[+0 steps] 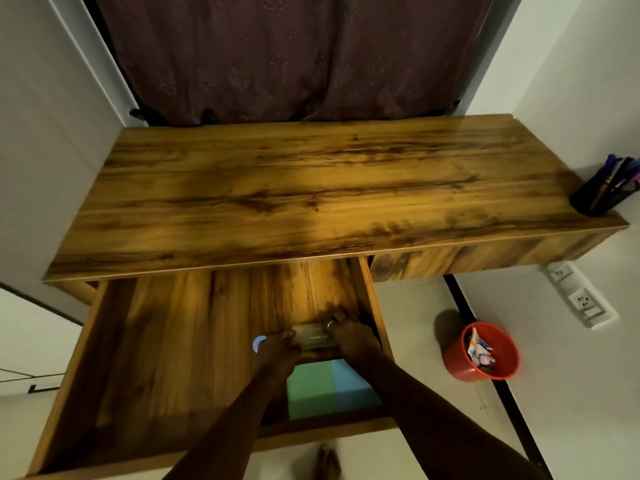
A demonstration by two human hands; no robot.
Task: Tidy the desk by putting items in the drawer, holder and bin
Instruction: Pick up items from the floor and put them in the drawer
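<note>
Both hands meet inside the open drawer [173, 341]. The left hand [278, 348] pinches the left end of a small olive-gold card [313, 336], and the right hand [349, 336] curls its fingers over the right end. The card sits low over the drawer floor; whether it touches the wood cannot be told.

Just left of the grip a blue-and-white ring [258, 342] peeks out beside the left hand. On the near side of the grip, between the forearms, lies a green-and-blue pad [329, 389].

Beyond the grip stretches the glossy wood-grain desk [311, 188], backed by a dark curtain [294, 57]. Far to the right, at the desk's end, a black holder [595, 195] carries pens [620, 171]. On the pale floor to the right of the grip, a red bin [457, 362] holds crumpled paper below wall sockets [585, 301].
</note>
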